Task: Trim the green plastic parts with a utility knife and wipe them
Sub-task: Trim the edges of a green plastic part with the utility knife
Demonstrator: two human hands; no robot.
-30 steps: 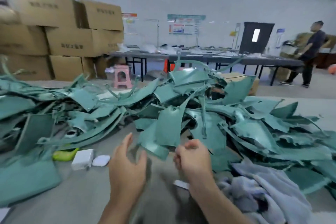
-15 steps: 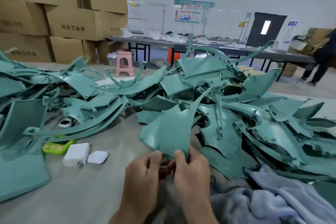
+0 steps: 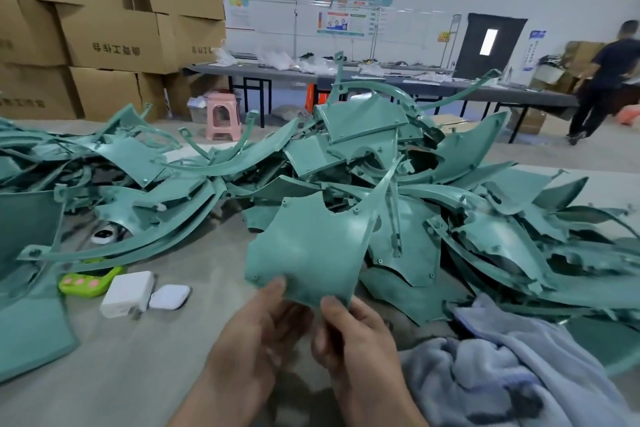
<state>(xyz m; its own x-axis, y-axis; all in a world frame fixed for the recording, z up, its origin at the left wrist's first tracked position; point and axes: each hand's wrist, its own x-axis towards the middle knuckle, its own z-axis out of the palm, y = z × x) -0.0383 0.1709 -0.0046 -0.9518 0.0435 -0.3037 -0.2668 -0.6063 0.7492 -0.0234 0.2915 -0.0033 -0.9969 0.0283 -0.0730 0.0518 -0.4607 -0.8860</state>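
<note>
Lower centre of the frame, head view: left grip and right grip both pinch the bottom edge of one green panel, raised above the bench in front of the pile. Panel appears thin, light, semi-rigid and smooth; hold by an edge, clear of any burrs. Long axis runs upward; the tapered corner points upper right, smooth face toward the camera.

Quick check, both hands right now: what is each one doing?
Left hand: pinches the lower edge of the green plastic part.
Right hand: pinches the same part's lower edge.
</note>
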